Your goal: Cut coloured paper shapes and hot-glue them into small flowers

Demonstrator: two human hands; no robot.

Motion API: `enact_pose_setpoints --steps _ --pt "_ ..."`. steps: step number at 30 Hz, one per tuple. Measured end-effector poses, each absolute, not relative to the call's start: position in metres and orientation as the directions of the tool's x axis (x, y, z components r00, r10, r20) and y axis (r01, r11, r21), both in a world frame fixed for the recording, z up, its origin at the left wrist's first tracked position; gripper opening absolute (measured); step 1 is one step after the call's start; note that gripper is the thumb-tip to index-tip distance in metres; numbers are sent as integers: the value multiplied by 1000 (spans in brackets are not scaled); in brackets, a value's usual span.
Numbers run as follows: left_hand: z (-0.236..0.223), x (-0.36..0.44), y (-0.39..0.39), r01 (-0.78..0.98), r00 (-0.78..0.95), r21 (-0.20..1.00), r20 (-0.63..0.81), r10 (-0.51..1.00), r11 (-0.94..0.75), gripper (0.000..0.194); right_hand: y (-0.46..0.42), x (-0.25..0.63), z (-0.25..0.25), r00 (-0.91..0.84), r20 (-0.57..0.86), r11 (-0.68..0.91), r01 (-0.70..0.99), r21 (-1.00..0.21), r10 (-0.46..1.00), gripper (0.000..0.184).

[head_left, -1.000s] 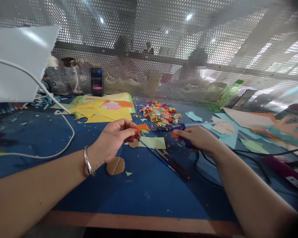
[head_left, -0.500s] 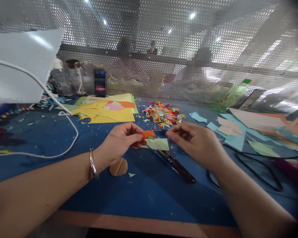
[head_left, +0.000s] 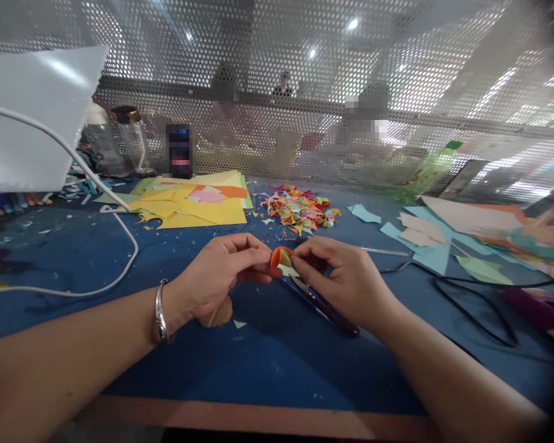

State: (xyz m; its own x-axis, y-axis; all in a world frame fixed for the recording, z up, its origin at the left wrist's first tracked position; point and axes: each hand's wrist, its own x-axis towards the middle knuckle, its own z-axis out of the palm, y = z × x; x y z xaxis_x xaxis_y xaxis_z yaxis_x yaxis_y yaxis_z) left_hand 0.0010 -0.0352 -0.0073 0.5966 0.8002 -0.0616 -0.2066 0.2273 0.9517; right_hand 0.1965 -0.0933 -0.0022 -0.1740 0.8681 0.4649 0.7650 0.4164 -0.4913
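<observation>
Above the blue table my left hand point(head_left: 233, 264) pinches a small piece of orange paper point(head_left: 275, 262) between thumb and fingers. The paper is curled into a loop, with a yellow-green patch on its inner side. My right hand point(head_left: 339, 271) is closed on the loop's right edge, its fingertips partly covering it. Below the hands lie scissors with dark red handles point(head_left: 339, 318), partly hidden by my right hand, with a thin blue stick alongside. A light green paper piece point(head_left: 289, 271) shows behind the loop. A brown rounded piece point(head_left: 219, 312) rests under my left wrist.
A heap of colourful paper scraps point(head_left: 300, 209) lies beyond my hands. Yellow sheets point(head_left: 198, 212) are stacked back left, blue and pale sheets point(head_left: 436, 246) at right. A white cable point(head_left: 132, 237) and a black cable point(head_left: 480, 314) cross the table. A perforated screen point(head_left: 268, 135) stands behind.
My right hand has moved left and taken hold of the orange paper's edge. The paper, fairly flat before, is now curled into a loop. The camera view has shifted slightly.
</observation>
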Motion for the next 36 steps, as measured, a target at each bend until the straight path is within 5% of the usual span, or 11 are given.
enact_pose_setpoints --steps 12,21,36 --pt "-9 4 -38 10 612 1000 -18 791 15 24 -96 193 -2 -237 415 446 717 -535 878 16" --pt "-15 3 -34 87 628 959 157 762 -269 15 -97 192 -4 -216 355 402 670 -624 910 25" --pt "-8 -1 -31 142 593 930 194 781 -339 24 -97 192 -6 -201 410 418 719 -555 890 15"
